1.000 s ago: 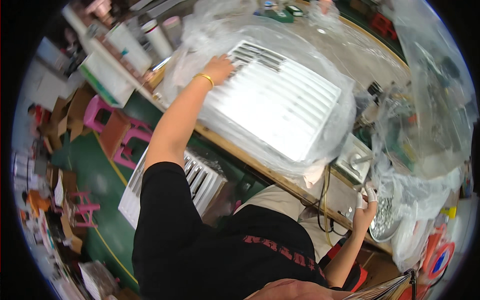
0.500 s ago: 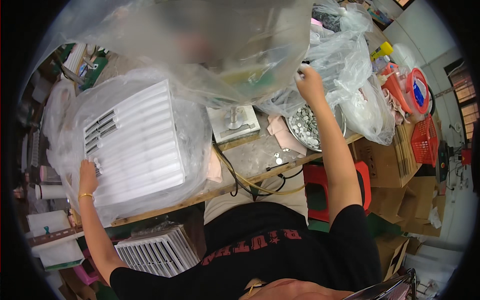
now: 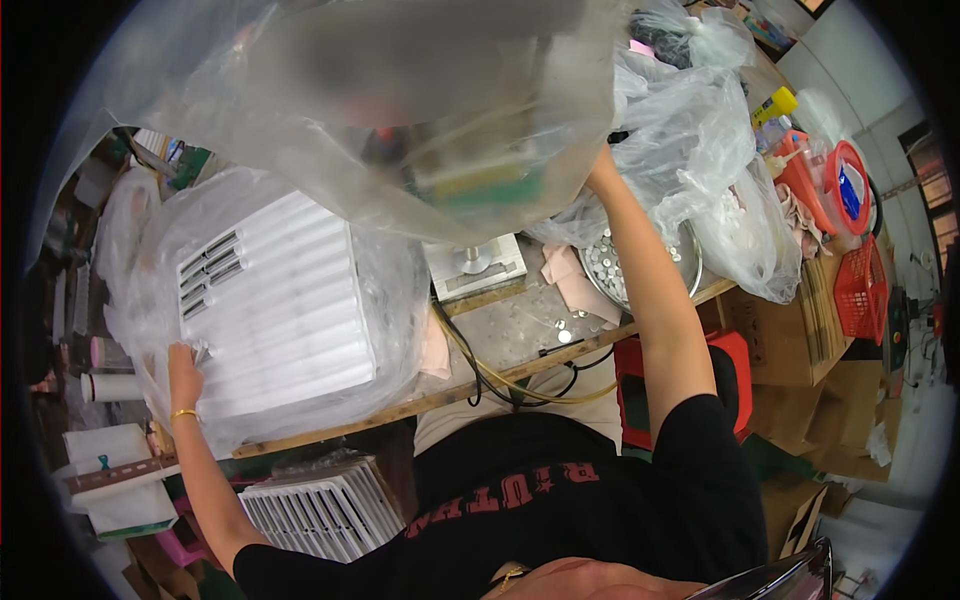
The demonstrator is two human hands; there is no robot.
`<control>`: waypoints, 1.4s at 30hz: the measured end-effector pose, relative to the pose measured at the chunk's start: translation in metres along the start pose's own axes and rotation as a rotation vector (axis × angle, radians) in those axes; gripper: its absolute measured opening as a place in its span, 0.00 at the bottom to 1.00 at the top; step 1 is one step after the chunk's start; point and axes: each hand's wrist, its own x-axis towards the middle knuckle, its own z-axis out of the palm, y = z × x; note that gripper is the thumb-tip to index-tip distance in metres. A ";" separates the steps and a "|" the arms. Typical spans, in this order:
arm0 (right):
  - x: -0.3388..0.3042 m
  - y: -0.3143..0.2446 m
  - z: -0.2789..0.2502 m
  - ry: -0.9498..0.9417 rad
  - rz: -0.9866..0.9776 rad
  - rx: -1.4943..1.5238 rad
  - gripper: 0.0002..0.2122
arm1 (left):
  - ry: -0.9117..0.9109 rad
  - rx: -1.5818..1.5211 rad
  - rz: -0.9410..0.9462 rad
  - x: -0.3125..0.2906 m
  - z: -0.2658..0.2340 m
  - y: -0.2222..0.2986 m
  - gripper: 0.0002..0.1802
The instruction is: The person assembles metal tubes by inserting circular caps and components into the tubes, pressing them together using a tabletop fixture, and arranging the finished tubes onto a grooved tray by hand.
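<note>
- Worktable [image 3: 510, 328] with grey top and wooden edge crosses the view; clock directions count from the middle of it.
- At 9 o'clock lies a white ribbed tray [image 3: 290, 320], upon crumpled clear plastic [image 3: 398, 270]. Several shiny sticks [image 3: 213, 258] sit in its grooves, toward its left side.
- Left hand [image 3: 183, 372], between 8 and 9 o'clock, is at the left edge of the tray, fingertips near something small and shiny; whether they pinch it, I cannot tell.
- Right hand [image 3: 600, 172], between 1 and 2 o'clock, is mostly hidden by the hanging cloudy sheet [image 3: 440, 190], so its grip I cannot tell. Both hands are well apart.
- Beside the right forearm, between 2 and 3 o'clock, a metal bowl [image 3: 700, 262] holds small pale discs [image 3: 608, 268].
- The tray looks light and thin, probably stiff along the ribs, softer across; opposite rims seem the safest hold. The sticks look smooth and may slip; better take them by the ends.
</note>
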 end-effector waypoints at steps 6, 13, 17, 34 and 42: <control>-0.063 -0.047 -0.022 -0.151 0.278 0.709 0.13 | 0.102 -0.106 -0.012 -0.010 0.005 -0.001 0.10; -0.105 -0.107 -0.017 -0.207 -0.072 0.561 0.13 | 0.178 -0.051 0.053 -0.001 -0.007 0.014 0.11; -0.110 -0.137 -0.010 -0.348 0.201 0.486 0.15 | 0.194 0.041 0.004 -0.014 -0.017 0.015 0.15; -0.107 -0.164 0.011 -0.445 -0.034 -0.183 0.14 | -0.192 -1.210 0.174 0.032 -0.046 0.394 0.15; -0.129 -0.148 0.008 -0.273 -0.151 0.018 0.15 | -0.308 -1.309 0.270 0.041 -0.039 0.437 0.19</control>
